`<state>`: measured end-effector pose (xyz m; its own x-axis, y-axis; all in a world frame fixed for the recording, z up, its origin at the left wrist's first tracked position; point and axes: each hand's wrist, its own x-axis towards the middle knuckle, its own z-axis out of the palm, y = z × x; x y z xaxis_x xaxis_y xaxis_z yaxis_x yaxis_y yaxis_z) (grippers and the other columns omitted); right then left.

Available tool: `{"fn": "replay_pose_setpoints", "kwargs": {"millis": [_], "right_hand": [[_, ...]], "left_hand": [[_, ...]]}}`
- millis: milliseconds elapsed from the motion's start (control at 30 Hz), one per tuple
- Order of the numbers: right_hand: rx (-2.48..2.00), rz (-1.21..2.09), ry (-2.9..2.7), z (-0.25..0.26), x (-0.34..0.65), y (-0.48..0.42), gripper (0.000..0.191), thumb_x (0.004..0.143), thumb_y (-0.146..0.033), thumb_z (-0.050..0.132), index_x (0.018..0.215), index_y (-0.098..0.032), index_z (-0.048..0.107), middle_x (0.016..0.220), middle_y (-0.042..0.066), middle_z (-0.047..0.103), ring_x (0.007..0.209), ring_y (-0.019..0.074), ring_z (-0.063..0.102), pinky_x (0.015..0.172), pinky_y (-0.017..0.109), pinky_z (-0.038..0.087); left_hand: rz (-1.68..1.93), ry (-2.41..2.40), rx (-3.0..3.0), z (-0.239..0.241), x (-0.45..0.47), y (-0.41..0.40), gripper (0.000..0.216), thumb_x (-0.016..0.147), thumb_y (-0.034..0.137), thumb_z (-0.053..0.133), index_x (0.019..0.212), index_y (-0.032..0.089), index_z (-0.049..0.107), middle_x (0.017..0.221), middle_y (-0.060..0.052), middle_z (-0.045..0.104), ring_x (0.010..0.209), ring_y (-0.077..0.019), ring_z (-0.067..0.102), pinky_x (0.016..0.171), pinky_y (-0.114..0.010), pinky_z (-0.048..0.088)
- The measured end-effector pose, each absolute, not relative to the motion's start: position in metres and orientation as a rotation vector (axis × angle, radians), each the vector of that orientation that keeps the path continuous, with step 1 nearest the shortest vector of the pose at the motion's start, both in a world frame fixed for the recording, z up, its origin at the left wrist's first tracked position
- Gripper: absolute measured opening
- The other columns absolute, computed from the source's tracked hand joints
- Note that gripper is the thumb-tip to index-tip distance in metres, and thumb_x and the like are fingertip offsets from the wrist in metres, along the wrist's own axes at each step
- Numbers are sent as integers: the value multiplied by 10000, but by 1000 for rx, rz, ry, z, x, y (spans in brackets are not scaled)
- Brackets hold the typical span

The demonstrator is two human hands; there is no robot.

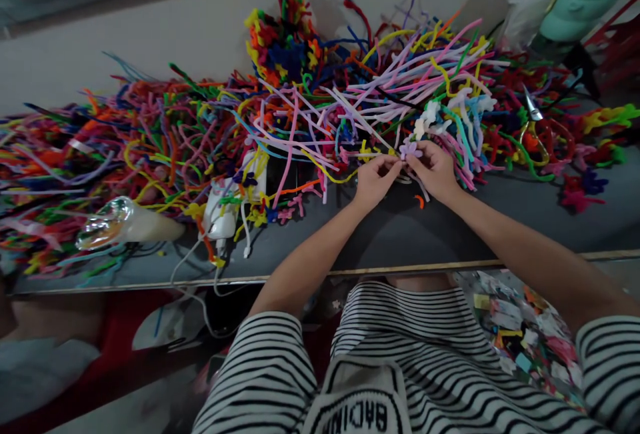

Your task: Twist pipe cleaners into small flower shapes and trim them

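Between my two hands is a small lavender pipe-cleaner flower (410, 150), held above the near side of the dark table (395, 241). My left hand (376, 182) pinches at its lower left edge, thumb and fingertips together. From the other side, my right hand (436, 169) grips the petals with thumb and forefinger. The fingertips of both hands nearly meet, and they hide part of the flower. A white pipe-cleaner piece (427, 118) lies just beyond my right hand. On the table below sits a short orange scrap (419, 202).
Loose pipe cleaners (165, 127) heap along the table against the wall. Scissors (533, 117) with orange handles lie at the right. A white charger (220, 211) with cables and a clear plastic wrapper (107, 222) are at the left. Scraps fill the floor area (520, 327) below.
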<state>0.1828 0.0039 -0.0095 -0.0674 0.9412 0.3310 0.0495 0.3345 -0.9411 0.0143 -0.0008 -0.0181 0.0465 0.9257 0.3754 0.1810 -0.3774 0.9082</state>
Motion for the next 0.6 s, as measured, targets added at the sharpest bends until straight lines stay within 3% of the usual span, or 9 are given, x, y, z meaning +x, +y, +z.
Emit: {"fn": "replay_pose_setpoints", "kwargs": {"millis": [167,333,467,600], "right_hand": [[-987,942,-1545,-11,186,5,494,842,-702,700,1038,-251,739,974,53,740,863,218,706,784,374,602],[-976,906,-1593,-10,188,4,539,839,-686,719,1200,-286,712,1046,62,736,933,235,710,862,402,597],[-961,868,-1615,-8,188,3,473,854,-674,712,1067,-253,725,1028,72,746,936,237,709,897,411,584],[-974,846,-1620,-11,188,5,454,861,-670,707,1004,-240,737,1002,70,745,911,232,700,846,399,590]], "left_hand": [[1452,1058,1591,-14,11,1,399,912,594,657,1009,221,760,798,-25,744,694,-132,661,645,-261,506],[1434,1119,1706,-12,10,2,377,871,573,723,923,202,767,831,-34,754,688,-125,632,661,-264,494],[1469,1156,1694,-12,12,2,362,869,543,741,1029,219,759,871,-32,756,722,-131,638,657,-256,482],[1435,1184,1752,-12,10,4,325,884,525,727,956,212,778,877,-38,767,733,-135,638,671,-257,480]]}}
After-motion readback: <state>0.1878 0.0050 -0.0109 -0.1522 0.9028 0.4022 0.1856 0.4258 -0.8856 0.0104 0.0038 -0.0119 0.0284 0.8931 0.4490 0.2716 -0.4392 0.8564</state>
